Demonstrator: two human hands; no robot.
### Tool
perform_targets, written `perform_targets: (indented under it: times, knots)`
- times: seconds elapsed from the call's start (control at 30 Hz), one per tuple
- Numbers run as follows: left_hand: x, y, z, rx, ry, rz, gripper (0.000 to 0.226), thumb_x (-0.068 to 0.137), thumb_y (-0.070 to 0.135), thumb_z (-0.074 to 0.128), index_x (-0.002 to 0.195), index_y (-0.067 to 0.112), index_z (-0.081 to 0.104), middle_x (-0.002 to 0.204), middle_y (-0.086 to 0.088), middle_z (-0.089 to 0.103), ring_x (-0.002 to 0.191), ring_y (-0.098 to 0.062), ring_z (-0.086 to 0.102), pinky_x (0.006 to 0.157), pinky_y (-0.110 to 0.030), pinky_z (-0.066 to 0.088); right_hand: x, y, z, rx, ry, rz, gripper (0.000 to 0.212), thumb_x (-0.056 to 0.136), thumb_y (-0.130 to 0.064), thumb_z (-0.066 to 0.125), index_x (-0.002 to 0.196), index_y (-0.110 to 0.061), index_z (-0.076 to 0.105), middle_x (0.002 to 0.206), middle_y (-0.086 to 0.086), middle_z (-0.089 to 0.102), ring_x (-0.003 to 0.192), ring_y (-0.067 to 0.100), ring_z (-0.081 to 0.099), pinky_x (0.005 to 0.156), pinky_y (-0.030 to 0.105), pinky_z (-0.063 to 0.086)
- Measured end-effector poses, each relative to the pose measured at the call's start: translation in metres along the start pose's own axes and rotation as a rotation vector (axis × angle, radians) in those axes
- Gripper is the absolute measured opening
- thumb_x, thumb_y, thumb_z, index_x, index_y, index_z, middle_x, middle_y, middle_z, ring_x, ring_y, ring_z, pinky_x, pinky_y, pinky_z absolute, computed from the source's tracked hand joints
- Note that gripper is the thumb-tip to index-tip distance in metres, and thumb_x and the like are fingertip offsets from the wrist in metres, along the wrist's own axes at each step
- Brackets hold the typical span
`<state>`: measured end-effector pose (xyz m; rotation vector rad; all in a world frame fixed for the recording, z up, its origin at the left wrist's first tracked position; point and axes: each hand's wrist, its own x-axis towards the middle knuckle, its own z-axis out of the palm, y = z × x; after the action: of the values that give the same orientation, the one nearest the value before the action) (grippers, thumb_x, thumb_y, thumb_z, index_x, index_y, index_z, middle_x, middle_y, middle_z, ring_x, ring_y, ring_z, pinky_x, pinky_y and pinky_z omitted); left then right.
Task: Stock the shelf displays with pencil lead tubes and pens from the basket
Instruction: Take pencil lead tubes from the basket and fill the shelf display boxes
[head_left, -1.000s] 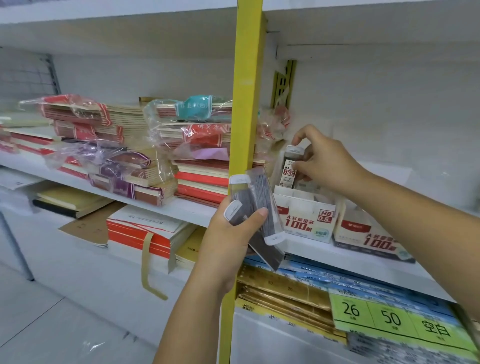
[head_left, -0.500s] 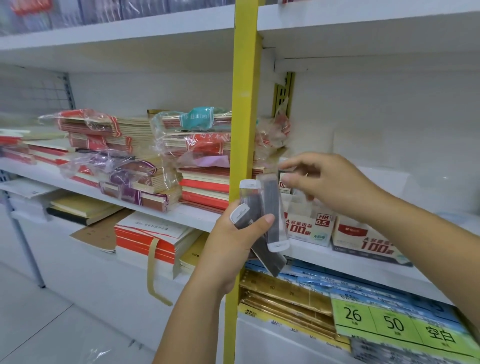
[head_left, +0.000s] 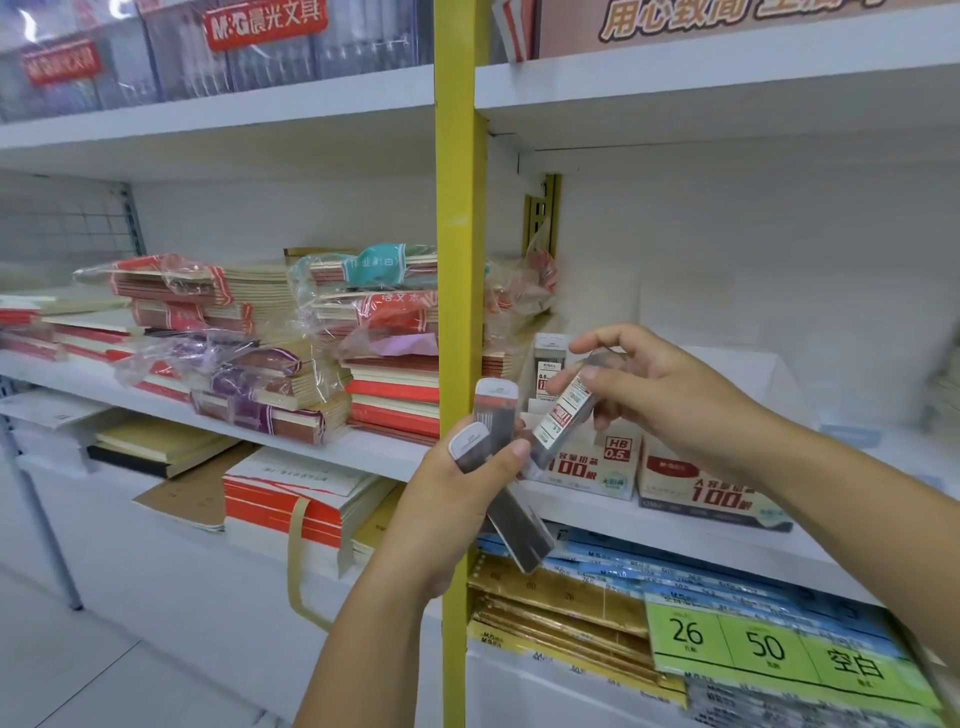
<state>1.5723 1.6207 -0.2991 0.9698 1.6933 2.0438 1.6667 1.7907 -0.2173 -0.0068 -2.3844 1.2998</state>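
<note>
Wrapped stacks of notebooks (head_left: 244, 364) fill the left bay and play no part in the job. Just in front of the yellow upright (head_left: 457, 234), the left hand (head_left: 447, 514) grips a small fan of pencil lead tubes (head_left: 497, 415), with the thumb clamped across them, the white caps up and one tube jutting down past the palm. To its right, the right hand (head_left: 670, 395) pinches a single labelled tube (head_left: 563, 413) between thumb and fingertips. The tube is tilted, its lower end at the bundle, and I cannot tell whether it is free of the left hand's grip. Behind it on the shelf sits the open display box (head_left: 597, 467) marked HB 0.5, with one tube (head_left: 545, 364) standing upright at its back left; the hands hide the rest of its contents. A second box (head_left: 711, 491) stands just beside it on the right. The stocking looks partly done: at least one tube is placed, one is in the fingers ready to go in, and several wait in the left hand. The basket and any pens are out of view, so what remains there cannot be judged.
</note>
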Motion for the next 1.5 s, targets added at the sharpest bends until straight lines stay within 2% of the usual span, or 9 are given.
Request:
perform_targets:
  times: [0.23,0.33,0.5,0.67,0.8,1.0,1.1,1.33,1.5]
  knots:
    - [0.002,-0.004,-0.003,-0.043,0.086,0.028,0.020,0.084,0.042,0.070,0.103,0.047,0.066,0.096,0.008,0.078,0.084,-0.016,0.077,0.076,-0.036,0.055,-0.001,0.004,-0.005,-0.002,0.039,0.029,0.025,0.091,-0.014,0.064,0.112,-0.029,0.061,0.095,-0.007,0.075,0.082,0.014,0.073,0.074,0.028,0.060]
    - [0.004,-0.007,-0.005,-0.039,0.142,0.051,0.016,0.091,0.033,0.069,0.104,0.040,0.063,0.092,0.009,0.078,0.079,-0.015,0.076,0.075,-0.035,0.059,-0.001,0.003,-0.006,-0.144,0.037,0.022,0.019,0.086,-0.019,0.071,0.096,-0.033,0.065,0.093,-0.015,0.074,0.082,0.005,0.071,0.069,0.022,0.057]
    - [0.003,-0.003,-0.007,0.001,0.136,0.096,0.013,0.095,0.026,0.066,0.102,0.036,0.062,0.086,0.008,0.077,0.071,-0.010,0.074,0.056,-0.013,0.052,0.001,-0.010,-0.009,-0.361,-0.073,-0.043,0.010,0.078,-0.033,0.077,0.085,-0.037,0.071,0.080,-0.025,0.069,0.069,-0.006,0.062,0.056,0.008,0.044]
    - [0.001,0.002,-0.007,0.036,0.125,0.107,0.013,0.096,0.030,0.064,0.099,0.042,0.064,0.090,0.010,0.078,0.078,-0.011,0.076,0.061,-0.019,0.056,0.002,-0.016,-0.004,-0.442,-0.168,-0.049,0.043,0.085,-0.017,0.072,0.113,-0.047,0.059,0.091,-0.021,0.067,0.064,0.000,0.063,0.058,0.017,0.052]
    - [0.002,0.002,-0.010,0.007,0.162,0.091,0.010,0.094,0.033,0.065,0.101,0.039,0.064,0.097,0.010,0.078,0.082,-0.012,0.077,0.067,-0.027,0.057,0.012,-0.017,-0.014,-0.199,0.072,-0.060,0.069,0.087,-0.002,0.064,0.128,-0.053,0.041,0.101,-0.004,0.060,0.073,0.007,0.071,0.052,0.016,0.053]
    - [0.004,-0.002,-0.012,-0.020,0.192,0.063,0.009,0.096,0.031,0.063,0.104,0.036,0.062,0.088,0.009,0.078,0.075,-0.012,0.076,0.054,-0.016,0.055,0.046,-0.004,-0.014,-0.409,0.394,-0.234,0.043,0.086,-0.018,0.071,0.107,-0.044,0.044,0.081,-0.009,0.068,0.068,-0.001,0.063,0.059,0.019,0.050]
    - [0.005,-0.005,-0.013,-0.029,0.199,0.052,0.009,0.097,0.029,0.062,0.103,0.035,0.062,0.086,0.008,0.078,0.073,-0.013,0.076,0.054,-0.015,0.054,0.058,0.009,-0.004,-0.593,0.348,-0.247,0.041,0.088,-0.018,0.069,0.112,-0.038,0.043,0.078,-0.007,0.066,0.064,0.008,0.062,0.058,0.032,0.054]
    - [0.007,-0.011,-0.015,-0.024,0.183,0.029,0.009,0.096,0.029,0.064,0.103,0.035,0.062,0.083,0.011,0.078,0.070,-0.009,0.075,0.050,-0.011,0.051,0.081,0.029,0.000,-0.671,0.236,-0.121,0.029,0.084,-0.018,0.073,0.105,-0.034,0.060,0.088,-0.005,0.059,0.073,0.011,0.058,0.063,0.030,0.050]
    - [0.008,-0.011,-0.018,0.009,0.147,0.010,0.007,0.095,0.033,0.063,0.102,0.035,0.064,0.086,0.010,0.079,0.072,-0.011,0.076,0.052,-0.012,0.052,0.089,0.030,0.000,-1.036,0.234,-0.093,0.037,0.092,-0.033,0.063,0.129,-0.036,0.059,0.097,-0.002,0.042,0.090,0.018,0.050,0.068,0.030,0.040]
